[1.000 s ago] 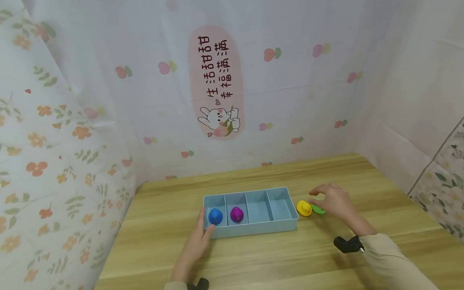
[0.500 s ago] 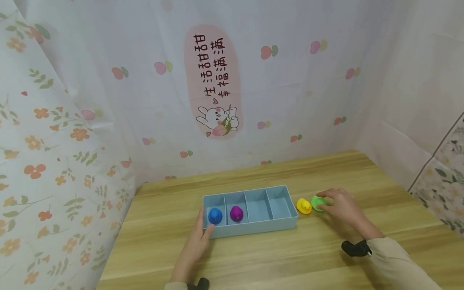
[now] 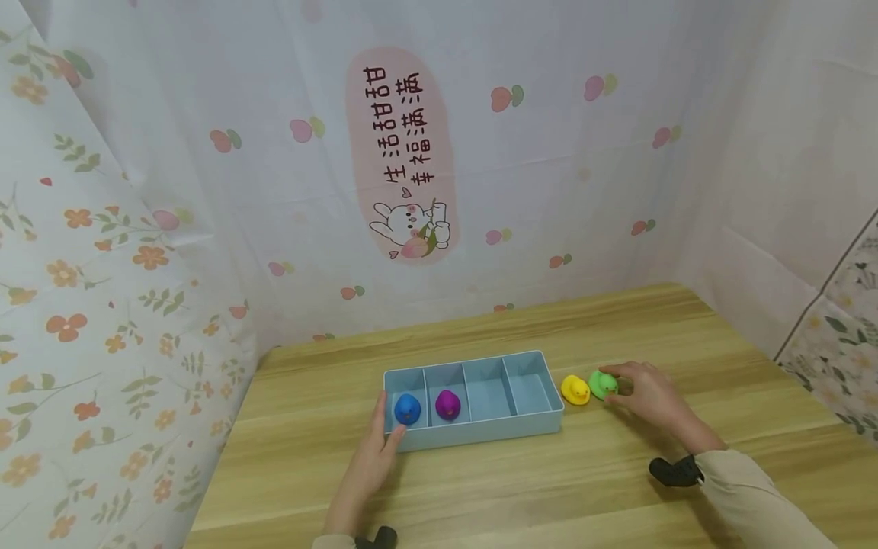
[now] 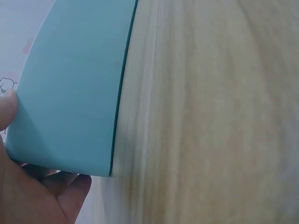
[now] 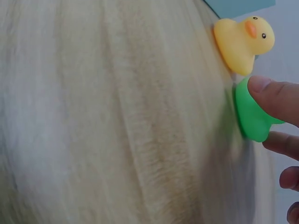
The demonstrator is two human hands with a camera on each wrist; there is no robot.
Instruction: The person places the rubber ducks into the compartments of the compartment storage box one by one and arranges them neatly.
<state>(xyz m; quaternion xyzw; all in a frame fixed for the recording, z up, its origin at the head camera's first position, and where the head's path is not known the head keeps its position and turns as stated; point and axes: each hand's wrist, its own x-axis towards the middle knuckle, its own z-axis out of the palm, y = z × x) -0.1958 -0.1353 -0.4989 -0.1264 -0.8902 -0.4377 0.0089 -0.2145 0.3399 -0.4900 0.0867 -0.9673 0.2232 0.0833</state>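
My left hand [image 3: 366, 461] grips the left end of a light blue divided tray [image 3: 480, 433], thumb at the front rim and fingers against the end wall. In the left wrist view the fingers bend round the tray's end [image 4: 70, 102]. Beyond the tray's right end, my right hand [image 3: 650, 395] pinches a green rubber duck [image 3: 603, 384], which stands upright on the table. The right thumb [image 5: 273, 93] covers part of the green duck [image 5: 252, 116] in the right wrist view. A yellow rubber duck [image 3: 575, 390] sits between the tray and the green one.
A blue duck [image 3: 408, 409] sits in the tray's leftmost compartment and a purple duck [image 3: 448, 405] in the one beside it. The wooden table [image 3: 480, 496] backs onto a printed curtain [image 3: 576, 191]. Patterned cloth [image 3: 116, 343] hangs at the left.
My right hand has come down onto the green duck, which was tipped over and now stands upright. The left hand stays at the tray's end.
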